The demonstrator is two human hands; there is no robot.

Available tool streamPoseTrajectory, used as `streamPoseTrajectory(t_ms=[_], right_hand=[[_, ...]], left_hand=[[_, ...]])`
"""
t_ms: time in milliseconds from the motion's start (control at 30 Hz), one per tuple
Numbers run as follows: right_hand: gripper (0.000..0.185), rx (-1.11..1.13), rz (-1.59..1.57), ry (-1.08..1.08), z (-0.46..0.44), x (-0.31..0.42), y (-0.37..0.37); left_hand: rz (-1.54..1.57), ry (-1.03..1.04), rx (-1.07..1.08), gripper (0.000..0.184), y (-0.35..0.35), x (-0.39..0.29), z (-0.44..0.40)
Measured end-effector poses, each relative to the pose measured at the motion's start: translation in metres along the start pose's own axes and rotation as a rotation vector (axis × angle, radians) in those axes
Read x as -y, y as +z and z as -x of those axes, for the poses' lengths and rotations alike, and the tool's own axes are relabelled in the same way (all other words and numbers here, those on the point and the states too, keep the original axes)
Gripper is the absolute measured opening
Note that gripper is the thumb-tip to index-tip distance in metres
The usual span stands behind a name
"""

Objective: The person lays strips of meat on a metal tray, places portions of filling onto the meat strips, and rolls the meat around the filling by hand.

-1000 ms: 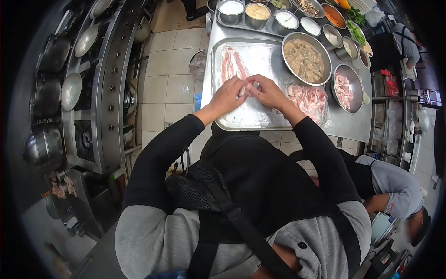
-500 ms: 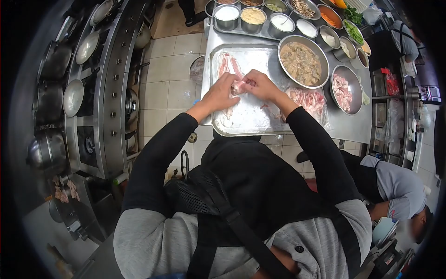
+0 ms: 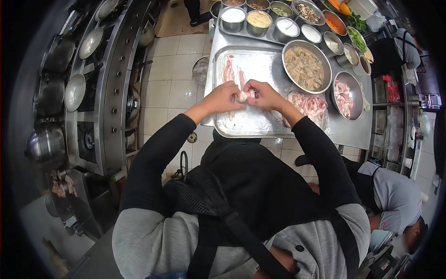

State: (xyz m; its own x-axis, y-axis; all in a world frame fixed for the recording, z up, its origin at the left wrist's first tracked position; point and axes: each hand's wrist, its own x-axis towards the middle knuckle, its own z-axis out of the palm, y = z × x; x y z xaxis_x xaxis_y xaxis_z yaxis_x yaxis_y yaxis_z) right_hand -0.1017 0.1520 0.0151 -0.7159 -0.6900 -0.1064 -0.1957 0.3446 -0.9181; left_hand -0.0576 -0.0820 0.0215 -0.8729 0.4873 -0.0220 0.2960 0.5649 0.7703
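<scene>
Over a metal tray (image 3: 260, 125), both my hands hold one small rolled piece of raw meat (image 3: 243, 96). My left hand (image 3: 222, 98) pinches its left end, fingers closed. My right hand (image 3: 264, 95) grips the right end between thumb and fingers. Strips of raw bacon (image 3: 228, 69) lie flat on the tray just beyond my left hand. A pile of raw sliced meat in a plastic bag (image 3: 307, 106) rests at the tray's right side, close to my right forearm.
A large bowl of meat in sauce (image 3: 304, 66) overlaps the tray's far right corner. Beside it stands a bowl of meat pieces (image 3: 344, 95). Several ingredient containers (image 3: 259, 22) line the back. A stove (image 3: 88, 139) is at left; a co-worker (image 3: 397, 193) bends at right.
My hands have drawn slightly toward me with the rolled meat, and my right hand has turned around its end. The camera view has shifted a little.
</scene>
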Motion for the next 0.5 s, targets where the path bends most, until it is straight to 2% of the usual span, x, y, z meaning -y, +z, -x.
streamPoseTrajectory(t_ms=[67, 100, 200, 300, 400, 500], right_hand=[[0.03, 0.079, -0.062, 0.111, -0.006, -0.012, 0.003], [0.03, -0.036, 0.083, -0.041, -0.007, -0.018, 0.005], [0.032, -0.101, 0.049, 0.165, -0.018, -0.036, 0.008], [0.036, -0.102, 0.13, 0.088, -0.012, -0.019, 0.0], [0.043, -0.158, 0.369, -0.086, 0.005, 0.015, -0.006], [0.053, -0.112, 0.527, -0.394, -0.004, 0.002, -0.009]], left_hand=[[-0.081, 0.051, -0.164, 0.053, 0.006, -0.008, 0.012], [-0.081, 0.087, -0.179, 0.061, 0.006, -0.01, 0.012], [-0.141, 0.209, -0.224, 0.053, 0.017, -0.007, 0.002], [-0.1, 0.115, -0.259, 0.047, 0.024, -0.004, -0.009], [-0.162, 0.101, -0.247, 0.045, 0.024, 0.01, -0.015], [-0.177, -0.04, -0.201, 0.048, 0.016, 0.009, -0.019]])
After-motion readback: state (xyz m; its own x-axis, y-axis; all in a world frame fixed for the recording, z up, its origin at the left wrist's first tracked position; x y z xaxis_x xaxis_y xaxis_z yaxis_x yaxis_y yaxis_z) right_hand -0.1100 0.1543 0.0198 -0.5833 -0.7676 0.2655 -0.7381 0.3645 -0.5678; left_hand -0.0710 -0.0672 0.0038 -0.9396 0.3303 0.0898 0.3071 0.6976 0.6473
